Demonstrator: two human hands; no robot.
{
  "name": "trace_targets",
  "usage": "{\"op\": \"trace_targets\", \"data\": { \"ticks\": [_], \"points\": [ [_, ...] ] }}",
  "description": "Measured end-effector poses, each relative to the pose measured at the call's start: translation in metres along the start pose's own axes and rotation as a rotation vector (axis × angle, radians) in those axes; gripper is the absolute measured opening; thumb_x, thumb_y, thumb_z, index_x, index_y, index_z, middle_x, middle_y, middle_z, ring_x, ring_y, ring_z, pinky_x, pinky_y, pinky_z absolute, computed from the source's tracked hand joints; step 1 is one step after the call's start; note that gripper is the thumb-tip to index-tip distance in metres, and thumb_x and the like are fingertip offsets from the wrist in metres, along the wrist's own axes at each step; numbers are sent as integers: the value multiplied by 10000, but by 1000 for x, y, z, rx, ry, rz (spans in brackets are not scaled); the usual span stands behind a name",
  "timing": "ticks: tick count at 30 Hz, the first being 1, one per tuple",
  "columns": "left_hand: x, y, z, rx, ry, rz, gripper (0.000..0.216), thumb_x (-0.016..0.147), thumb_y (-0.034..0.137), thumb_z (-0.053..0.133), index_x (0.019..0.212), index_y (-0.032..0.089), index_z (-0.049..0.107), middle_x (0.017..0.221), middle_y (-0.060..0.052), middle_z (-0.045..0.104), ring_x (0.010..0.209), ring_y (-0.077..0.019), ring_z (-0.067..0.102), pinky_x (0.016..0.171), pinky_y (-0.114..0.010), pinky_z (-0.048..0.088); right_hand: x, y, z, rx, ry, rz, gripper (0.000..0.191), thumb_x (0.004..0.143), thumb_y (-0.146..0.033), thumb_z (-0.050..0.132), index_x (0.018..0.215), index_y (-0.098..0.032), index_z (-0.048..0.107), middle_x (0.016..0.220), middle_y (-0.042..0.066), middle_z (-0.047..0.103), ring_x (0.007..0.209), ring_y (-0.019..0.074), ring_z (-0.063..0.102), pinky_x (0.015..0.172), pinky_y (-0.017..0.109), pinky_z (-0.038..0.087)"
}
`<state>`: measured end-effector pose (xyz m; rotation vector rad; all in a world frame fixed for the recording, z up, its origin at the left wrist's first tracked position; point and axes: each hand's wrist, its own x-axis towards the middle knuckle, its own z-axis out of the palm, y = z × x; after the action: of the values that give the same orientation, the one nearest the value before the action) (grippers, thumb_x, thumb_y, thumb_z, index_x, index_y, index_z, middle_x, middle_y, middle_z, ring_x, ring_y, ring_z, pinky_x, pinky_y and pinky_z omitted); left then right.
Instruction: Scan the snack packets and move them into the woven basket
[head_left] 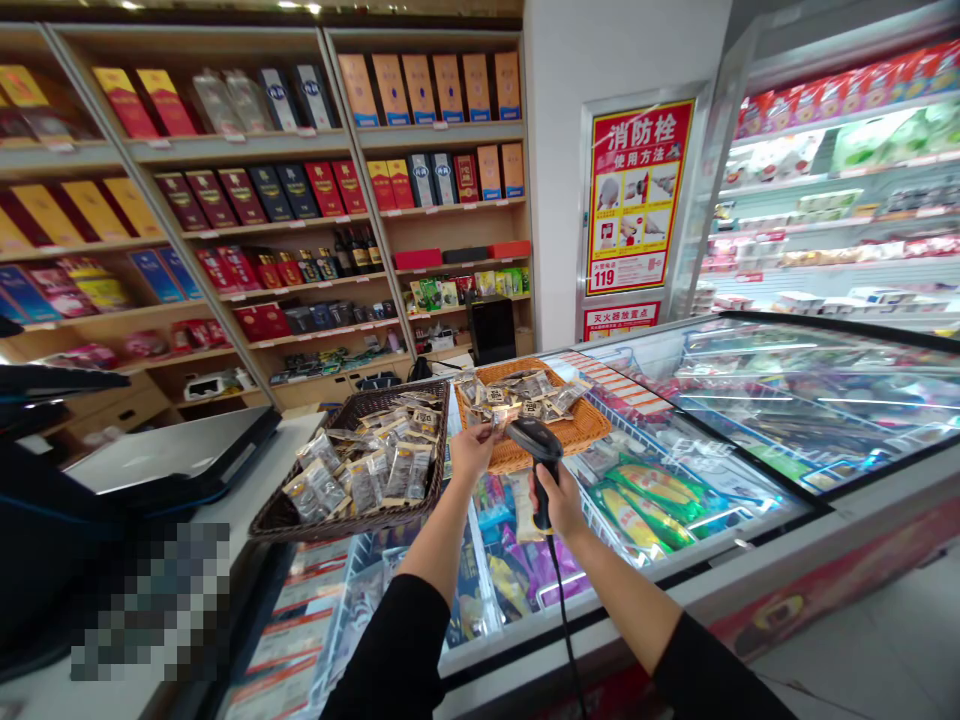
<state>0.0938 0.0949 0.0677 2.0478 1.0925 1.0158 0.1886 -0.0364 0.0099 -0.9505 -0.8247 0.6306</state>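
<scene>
My right hand (559,500) is wrapped around the grip of a black barcode scanner (536,437), its cord hanging down toward me. The scanner's head points left, close to my left hand (474,452). Between the fingertips of that left hand is the edge of a small clear packet (505,413) with a tan label. Just behind both hands sits an orange woven basket (592,425) of similar packets, partly hidden by the scanner. To the left, a dark brown woven basket (262,522) holds several more labelled packets (367,480).
Both baskets rest on a glass-topped chest freezer (739,500) filled with bagged goods. At left stands a counter with a flat scale-like device (180,455). Behind are shelves of boxed bottles (300,190), a red notice (637,200) and a lit refrigerated display (840,210).
</scene>
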Motion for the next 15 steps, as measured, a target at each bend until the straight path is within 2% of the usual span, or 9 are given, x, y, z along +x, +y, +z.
{"op": "trace_targets", "data": {
  "ticks": [4,8,15],
  "points": [
    [0,-1,0,17,3,11,226,768,278,704,973,203,766,812,-38,766,811,-211,715,683,-247,500,-1,-1,0,31,-17,-7,421,821,-602,593,727,-212,466,530,-56,522,340,79,444,335,200,352],
    [1,-3,1,14,-18,13,238,764,268,707,988,211,763,852,-32,769,833,-203,714,707,-239,498,-2,-4,1,39,-23,-4,430,816,-615,593,728,-215,463,527,-58,518,333,80,436,323,201,353],
    [0,1,-1,43,-18,-9,235,779,232,682,1000,218,758,855,-25,769,829,-192,711,706,-237,489,-4,-7,-3,-84,-54,-18,431,860,-601,547,701,-205,490,468,-53,495,316,90,437,318,202,352]
  ]
}}
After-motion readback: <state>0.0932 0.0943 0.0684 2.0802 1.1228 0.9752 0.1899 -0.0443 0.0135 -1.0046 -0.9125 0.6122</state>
